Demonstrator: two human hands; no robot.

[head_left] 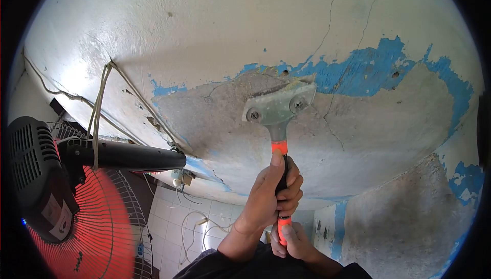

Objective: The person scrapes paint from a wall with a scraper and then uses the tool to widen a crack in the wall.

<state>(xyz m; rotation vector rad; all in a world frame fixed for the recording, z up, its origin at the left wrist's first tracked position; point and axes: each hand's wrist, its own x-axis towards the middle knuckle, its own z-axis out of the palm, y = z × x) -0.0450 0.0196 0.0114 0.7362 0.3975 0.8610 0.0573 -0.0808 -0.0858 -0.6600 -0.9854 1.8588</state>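
A scraper [280,106] with a wide grey head, two screws and a black and orange handle is held upright in both hands. My left hand [273,189] wraps round the upper handle, thumb along its front. Lower down, my right hand [292,240] grips the orange end of the handle. The scraper's blade edge lies at the wall [215,110], near the border between bare grey plaster and a strip of blue paint [353,74].
A fan [30,176] with red blades and a wire cage stands at the left, its black pole [138,156] reaching toward the wall. Cords [102,100] hang on the wall. A cable [204,222] lies on the white tiled floor [166,222]. Cracks run through the plaster.
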